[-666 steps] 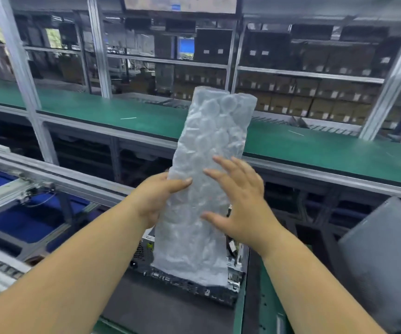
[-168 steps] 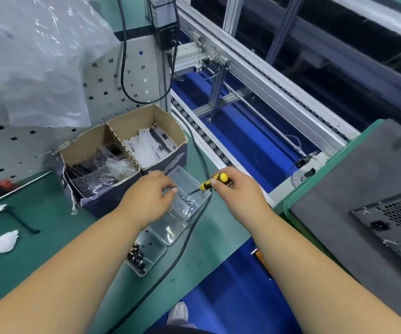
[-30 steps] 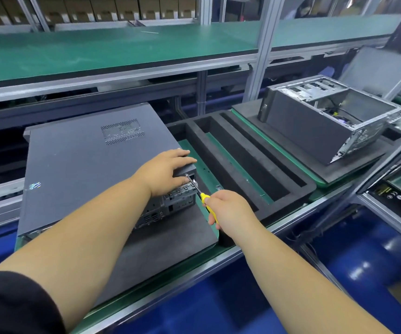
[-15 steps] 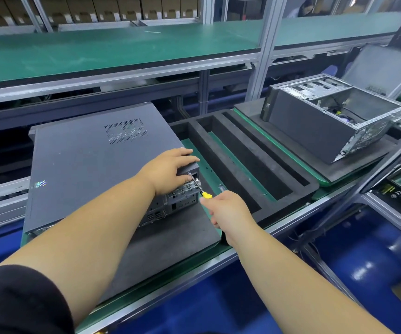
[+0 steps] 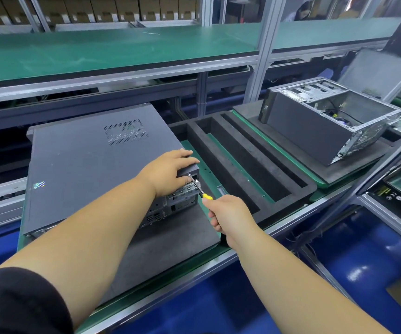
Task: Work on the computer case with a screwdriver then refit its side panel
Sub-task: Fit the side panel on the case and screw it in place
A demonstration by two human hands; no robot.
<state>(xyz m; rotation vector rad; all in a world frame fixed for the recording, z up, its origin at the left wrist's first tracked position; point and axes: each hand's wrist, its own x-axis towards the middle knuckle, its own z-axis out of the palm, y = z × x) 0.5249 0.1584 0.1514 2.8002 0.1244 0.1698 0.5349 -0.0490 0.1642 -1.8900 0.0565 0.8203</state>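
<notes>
There are two computer cases, two hands and one screwdriver. On the left, one case lies flat on a grey foam pad, with its side panel on top like a lid. The pad sits on a green tray near the front edge of the line.

The left hand rests on the near right corner of that case. Its fingers lie over the panel's edge and the thumb is down the back face. It presses there and grips nothing else.

The right hand is curled tight round the yellow handle of the screwdriver. The metal tip points up at the case's back corner, just under the left fingers.

To the right of the hands is one black foam tray with three long slots, and there is free room over it. Further right, the second case stands open on its own pad. One loose panel leans behind it, at the right edge.
</notes>
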